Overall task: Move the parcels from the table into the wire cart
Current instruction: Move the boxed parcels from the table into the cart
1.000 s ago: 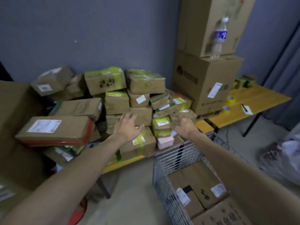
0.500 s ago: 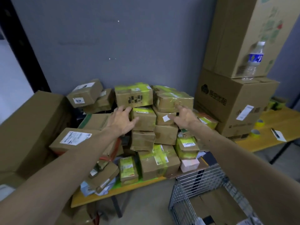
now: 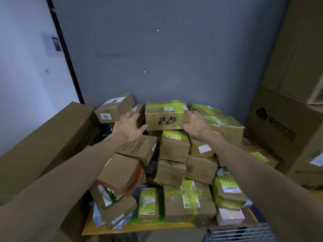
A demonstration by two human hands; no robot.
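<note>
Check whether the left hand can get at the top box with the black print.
Probably yes: the left hand is open just beside the top box, nothing lies between them, and nothing sits on that box.

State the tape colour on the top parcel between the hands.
Yellow-green, over brown cardboard, on the top parcel; head view.

A long brown carton (image 3: pixel 52 137) is lying at the left, and at the right an upper carton (image 3: pixel 300 49) is sitting on a lower carton (image 3: pixel 279 140) that is showing a black logo. A paper notice (image 3: pixel 52 44) is hanging on the white wall (image 3: pixel 26 88) beside the grey wall (image 3: pixel 157 58).
</note>
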